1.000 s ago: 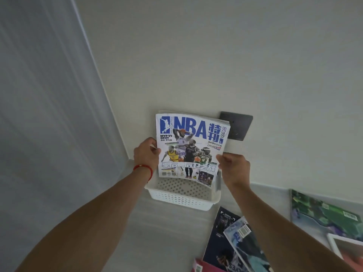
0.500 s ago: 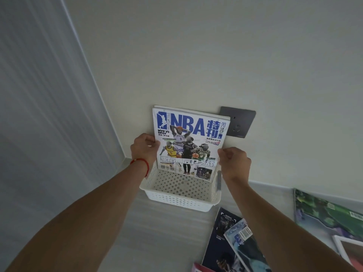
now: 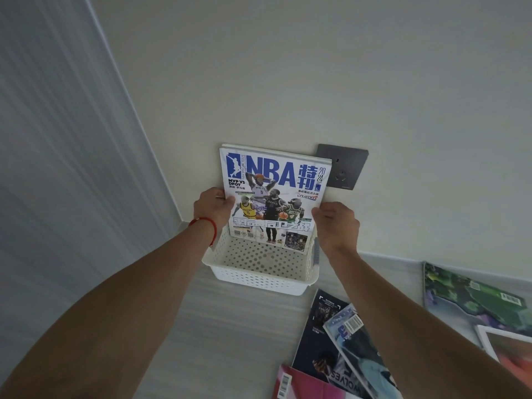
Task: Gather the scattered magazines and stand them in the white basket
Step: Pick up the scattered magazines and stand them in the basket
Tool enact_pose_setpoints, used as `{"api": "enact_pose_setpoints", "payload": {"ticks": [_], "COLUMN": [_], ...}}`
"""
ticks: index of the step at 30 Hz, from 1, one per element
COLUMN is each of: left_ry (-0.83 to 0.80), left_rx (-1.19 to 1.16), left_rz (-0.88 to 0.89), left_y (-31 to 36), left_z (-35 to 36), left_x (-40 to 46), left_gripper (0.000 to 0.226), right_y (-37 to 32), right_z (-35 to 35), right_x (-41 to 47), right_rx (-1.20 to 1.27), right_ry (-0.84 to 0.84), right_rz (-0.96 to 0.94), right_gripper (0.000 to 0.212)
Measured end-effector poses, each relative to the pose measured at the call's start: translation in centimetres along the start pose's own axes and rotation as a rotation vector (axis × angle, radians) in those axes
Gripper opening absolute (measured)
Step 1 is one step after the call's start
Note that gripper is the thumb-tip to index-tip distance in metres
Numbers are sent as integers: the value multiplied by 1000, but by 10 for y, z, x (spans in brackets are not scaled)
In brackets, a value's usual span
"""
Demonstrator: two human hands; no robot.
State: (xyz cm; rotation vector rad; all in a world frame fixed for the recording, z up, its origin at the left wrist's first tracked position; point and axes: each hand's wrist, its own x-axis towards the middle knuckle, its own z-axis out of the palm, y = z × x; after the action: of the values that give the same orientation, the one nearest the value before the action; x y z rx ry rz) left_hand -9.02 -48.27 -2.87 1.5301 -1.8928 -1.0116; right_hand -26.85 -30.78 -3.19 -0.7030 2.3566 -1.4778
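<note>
Along the left runs a pale ribbed panel [image 3: 57,168] with fine vertical grooves, meeting a smooth matte cream wall [image 3: 316,67] at a corner. The left hand [image 3: 212,207], with a red cord bracelet [image 3: 205,226] at the wrist, grips the left edge of the NBA magazine [image 3: 273,194], thumb curled onto the cover. The magazine is a glossy rectangular stack with a white cover, blue lettering and printed players; at least two issues show at the top edge. It stands upright against the wall, its lower edge down inside the far end of the white basket [image 3: 259,276]. The basket is a rectangular plastic tub with a rolled rim and walls and floor perforated by rows of small round holes; it sits on a light woodgrain surface [image 3: 224,326] right against the wall. Behind the magazine's upper right corner is a dark grey square wall socket [image 3: 344,168]. The right hand [image 3: 336,226] holds the magazine's right edge, fingers curled in behind it. The two hands are apart, one at each side of the magazine, above the basket's rim. Further right, more glossy magazines lie flat on the surface: a dark one [image 3: 316,335] under a bluish one with a barcode [image 3: 359,355], a pink one [image 3: 299,387] at the bottom edge, a green-covered one [image 3: 466,298], and a white-bordered one [image 3: 506,347] at the right edge.
</note>
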Motion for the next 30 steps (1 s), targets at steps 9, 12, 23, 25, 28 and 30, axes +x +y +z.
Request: {"api": "enact_pose_setpoints", "payload": {"ticks": [9,12,23,25,28,30], "left_ry": [18,176,-601,-719,-762,-771], "left_rx": [9,-34,418,404,487,626], "left_rz": [-38,40,591,635,768,805], "left_y": [3,-1,-108,-107,-95,-85], "left_z": [-1,-10,40,52,77,90], "left_x": [-14,-43,-283,-295,-303,-306], "left_gripper": [44,36,44,51,52,53], "right_y": [0,5,118,134,151,158], "right_z": [-19,-37,-112,-124,-141,-151], "right_x": [-8,-29,-202,-228,-258,-273], "right_rx": [-92,-163,-609,-665,-774,-864], "right_ry": [-133,-72,-424,-449,-429,-438], "right_rz": [-12,-120,-247,-219,-235,-281], "right_gripper": [39,28,34,43,48,48]}}
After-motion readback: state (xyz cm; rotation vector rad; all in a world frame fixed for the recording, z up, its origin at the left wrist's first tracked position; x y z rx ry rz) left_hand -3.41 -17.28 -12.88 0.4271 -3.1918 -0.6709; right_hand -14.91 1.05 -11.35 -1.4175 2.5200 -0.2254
